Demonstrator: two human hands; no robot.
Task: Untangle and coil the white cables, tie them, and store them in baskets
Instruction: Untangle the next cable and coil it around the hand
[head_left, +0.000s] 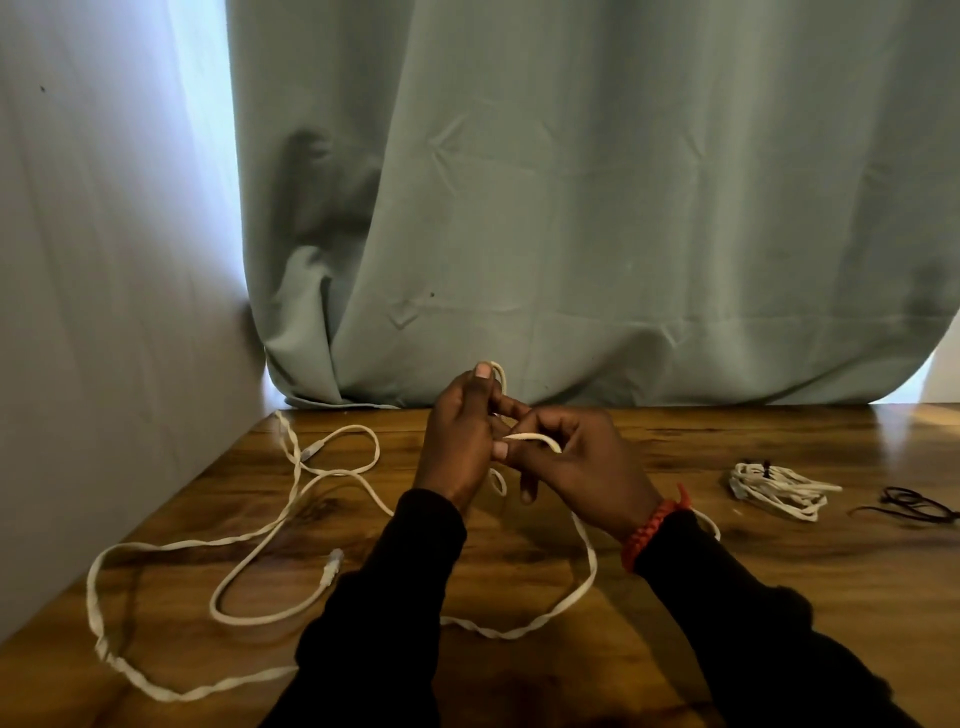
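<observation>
Both hands are together above the counter (675, 597), left hand (457, 447) and right hand (576, 462) pinched on the first loops of the white cable (291, 519). Rest trails loose w/ twists across the counter's left side. Keep loops even, flatten twists while feeding slack, then tie like the finished bundle (774, 488) at right.

Dim, soft focus; daylight at curtain (571, 208) edges; glare on table (779, 441)

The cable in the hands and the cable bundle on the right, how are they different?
The loose cable sprawls across the table in wide loops; the bundle is coiled tight. Both hands hold the loose cable; nothing touches the bundle. The bundle has a dark tie; the loose cable has none. Both are white.
</observation>
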